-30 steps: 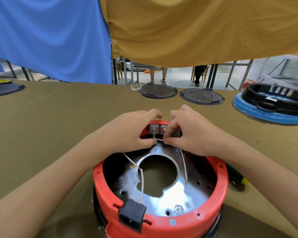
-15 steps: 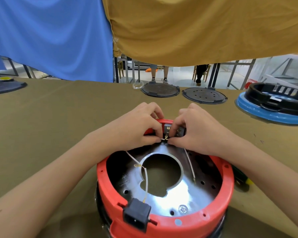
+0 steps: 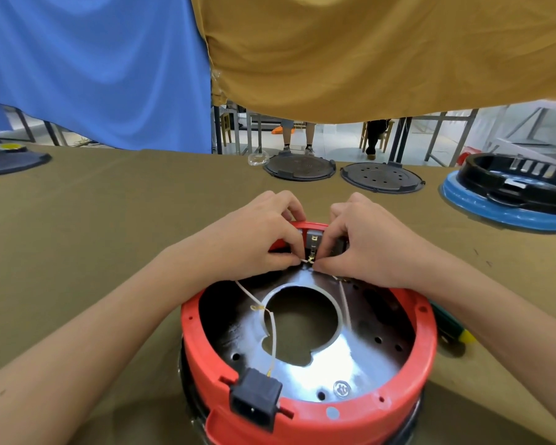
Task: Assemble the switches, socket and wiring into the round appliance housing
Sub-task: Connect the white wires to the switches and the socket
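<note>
A round red housing (image 3: pixel 424 345) with a shiny metal inner plate (image 3: pixel 350 358) stands in front of me. A black power socket (image 3: pixel 254 401) sits in its near rim. Grey switches (image 3: pixel 313 239) sit in the far rim. My left hand (image 3: pixel 254 236) pinches a white wire (image 3: pixel 272 329) with a brass terminal at the switch's tab. My right hand (image 3: pixel 363 242) pinches the same terminal from the right and partly covers another switch. A second white wire (image 3: pixel 345 303) hangs below my right hand.
Two dark round lids (image 3: pixel 299 168) (image 3: pixel 382 178) lie at the table's far edge. A black and blue housing (image 3: pixel 511 200) stands at the right. A green and yellow screwdriver (image 3: pixel 453 329) lies right of the red housing. Another dark disc (image 3: pixel 10 160) is far left.
Both hands have closed in on the brass terminal at the switch; the left hand's fingers moved from the rim down to the wire end. The view shifted slightly.
</note>
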### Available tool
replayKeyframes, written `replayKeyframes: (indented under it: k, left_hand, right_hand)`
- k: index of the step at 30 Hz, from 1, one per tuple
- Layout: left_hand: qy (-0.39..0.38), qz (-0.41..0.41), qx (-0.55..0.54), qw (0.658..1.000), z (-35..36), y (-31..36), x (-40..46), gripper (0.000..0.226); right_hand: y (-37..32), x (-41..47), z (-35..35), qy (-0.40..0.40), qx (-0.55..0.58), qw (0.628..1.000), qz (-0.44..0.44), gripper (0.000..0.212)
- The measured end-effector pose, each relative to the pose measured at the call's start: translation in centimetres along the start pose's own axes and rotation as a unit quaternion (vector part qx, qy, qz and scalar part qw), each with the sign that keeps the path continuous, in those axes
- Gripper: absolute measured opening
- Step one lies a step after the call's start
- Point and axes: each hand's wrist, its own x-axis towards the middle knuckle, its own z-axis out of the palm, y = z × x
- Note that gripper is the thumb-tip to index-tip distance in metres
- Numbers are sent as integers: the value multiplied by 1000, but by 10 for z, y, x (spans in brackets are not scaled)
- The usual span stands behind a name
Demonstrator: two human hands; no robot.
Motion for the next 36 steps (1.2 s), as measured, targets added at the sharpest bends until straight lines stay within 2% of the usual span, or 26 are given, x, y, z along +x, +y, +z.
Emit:
replayKeyframes:
  k: [20,22,25,28,32,36]
  left_hand:
    - [9,-4,2,1000,0,1,0,8]
    - [11,-9,5,1000,0,1,0,13]
    - [26,-27,-12,999,0,2,2,37]
    - [-4,-45,-17,999,-2,2,4,54]
    - [-48,-47,33,997,-6,2,12,56]
    - [-56,-42,93,993,-8,2,18,51]
  right_hand:
    - [2,0,2,31,-10,999,7,10]
    - [2,1,3,43,-19,999,1,17]
    - [1,1,4,56,-22,998,-3,40]
    - [-1,1,4,48,-20,999,9,51]
    - [-4,1,3,34,-12,999,16,48]
    - [-6,2,2,33,-28,999,19,50]
